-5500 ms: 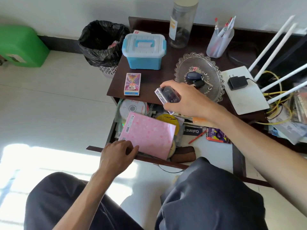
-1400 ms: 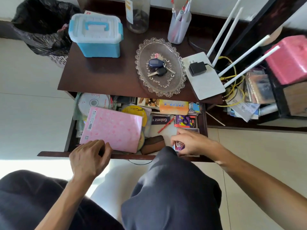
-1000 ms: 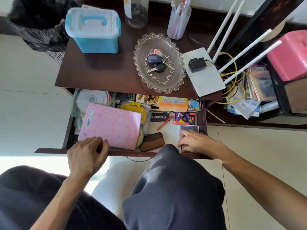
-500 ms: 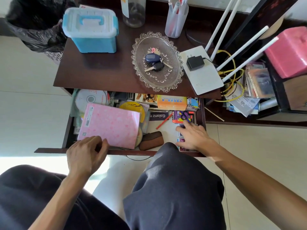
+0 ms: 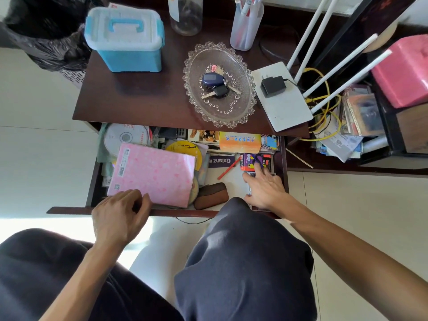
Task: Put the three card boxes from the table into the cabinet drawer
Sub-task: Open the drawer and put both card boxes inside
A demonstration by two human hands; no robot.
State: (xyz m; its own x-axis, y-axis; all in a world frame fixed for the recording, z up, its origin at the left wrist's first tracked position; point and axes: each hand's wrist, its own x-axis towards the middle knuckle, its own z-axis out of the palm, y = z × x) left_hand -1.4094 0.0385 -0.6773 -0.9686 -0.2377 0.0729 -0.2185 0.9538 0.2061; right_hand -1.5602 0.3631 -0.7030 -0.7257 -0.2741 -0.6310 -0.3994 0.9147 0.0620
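Since a moment ago the right hand has slid deeper into the drawer, fingers spread flat over the card boxes beneath it; placing looks finished; next, withdraw; left hand curled on the drawer front.

Counts relative to glass dish:
- keys with fobs in dish: two.
- blue-lidded storage box left of dish: one.
- white router right of dish: one; antennas: four.
- discs in drawer below dish: at least two.
- pink notebook: one.
- hands: two.
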